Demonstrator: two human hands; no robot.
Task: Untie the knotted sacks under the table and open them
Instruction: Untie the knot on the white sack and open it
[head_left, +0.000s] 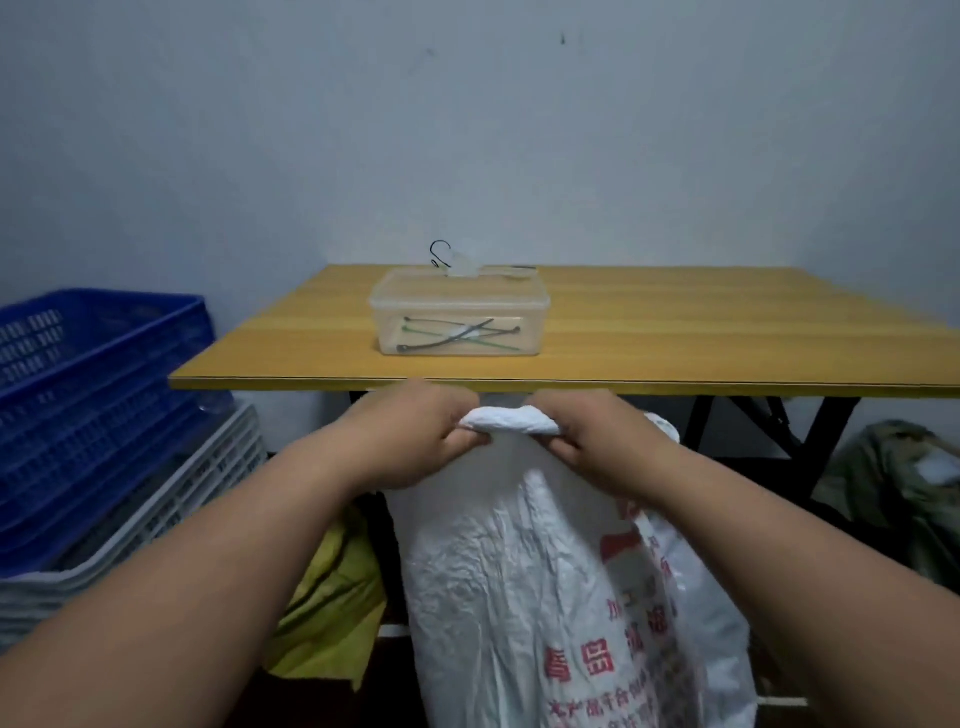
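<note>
Head camera: we are gripping the bunched top of the crinkled white woven-plastic sack with red printing (524, 571), which is standing on the floor just in front of the yellow wood-grain surface (649, 332), its neck level with the surface's front edge. Our left hand (415, 441) and right hand (587, 441) are both curling their fingers round the twisted white roll of the neck, one at each end.

The risk, as we are judging it, is pulling the two ends apart and so tightening the knot rather than loosening it; the thin, slippery weave could also be tearing or sliding out of our fingers.

Behind the sack, a soft yellow-green bag (332, 597) is sagging under the surface. On top, a clear rectangular plastic box holding cable ties (460, 317) is sitting. To the left, a rigid blue lattice crate (93, 395) is resting on white lattice crates (171, 499).
</note>
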